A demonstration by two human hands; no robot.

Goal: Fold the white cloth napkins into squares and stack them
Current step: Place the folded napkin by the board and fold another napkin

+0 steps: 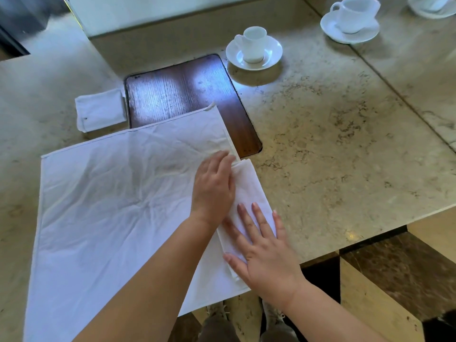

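Marble table (333, 144); dark wooden inset panel (182, 95); white cup (254, 44) on saucer (254, 60); second cup (355, 13) and saucer (350, 33), far right.

bare forearms (153, 280), no sleeves, grey shoes (217, 314)

place: café or hotel dining area | cues: marble counter (333, 144), cups on saucers (254, 51)

Bright daylight, glare on wooden inset (187, 95)
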